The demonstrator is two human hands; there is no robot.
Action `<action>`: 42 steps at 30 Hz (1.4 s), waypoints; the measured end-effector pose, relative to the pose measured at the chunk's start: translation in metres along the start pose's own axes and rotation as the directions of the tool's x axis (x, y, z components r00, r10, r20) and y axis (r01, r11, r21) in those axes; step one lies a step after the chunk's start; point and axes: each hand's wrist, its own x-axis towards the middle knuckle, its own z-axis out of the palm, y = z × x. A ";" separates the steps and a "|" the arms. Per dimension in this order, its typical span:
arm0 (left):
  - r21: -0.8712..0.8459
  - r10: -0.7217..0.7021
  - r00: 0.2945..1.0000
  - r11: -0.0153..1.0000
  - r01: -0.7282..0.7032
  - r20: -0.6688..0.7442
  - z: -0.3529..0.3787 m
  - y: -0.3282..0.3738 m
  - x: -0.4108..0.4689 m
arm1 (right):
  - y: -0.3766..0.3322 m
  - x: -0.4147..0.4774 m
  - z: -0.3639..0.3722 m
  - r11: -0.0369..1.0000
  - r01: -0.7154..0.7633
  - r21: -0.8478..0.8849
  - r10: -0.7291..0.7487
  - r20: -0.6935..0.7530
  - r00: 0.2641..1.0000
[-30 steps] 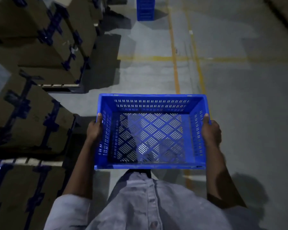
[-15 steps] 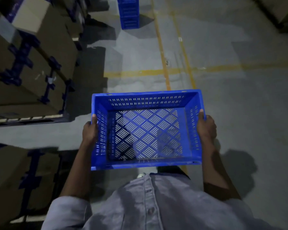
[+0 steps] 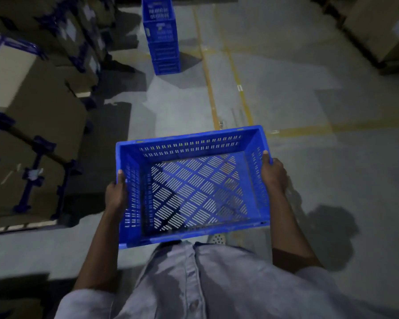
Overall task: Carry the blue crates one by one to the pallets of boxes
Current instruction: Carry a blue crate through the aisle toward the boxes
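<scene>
Crate stack [image 3: 162, 38] looms nearer; left hand [image 3: 116, 194] and right hand [image 3: 273, 173] grip blue crate [image 3: 189, 137].

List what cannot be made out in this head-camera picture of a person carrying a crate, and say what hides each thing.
Head view:
1. Fingers of the left hand and right hand: behind the crate walls.
2. Labels on the left boxes: blurred, too dark.
3. Right boxes: cut off by the top and right edges.
4. Feet: mostly hidden by crate and shirt.
</scene>
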 end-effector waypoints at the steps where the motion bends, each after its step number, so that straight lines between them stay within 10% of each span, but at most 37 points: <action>1: -0.005 0.002 1.000 1.000 -0.002 0.008 0.008 0.014 0.006 | -0.012 0.016 0.000 1.000 0.018 -0.017 -0.018 -0.006 1.000; 26: 0.088 -0.004 0.993 0.996 -0.006 0.120 0.251 0.363 0.370 | -0.323 0.420 0.121 0.998 -0.006 -0.056 0.002 -0.064 0.998; 42: 0.039 -0.026 0.997 0.999 0.028 -0.066 0.423 0.568 0.569 | -0.563 0.746 0.220 0.986 0.106 -0.126 -0.105 0.013 0.994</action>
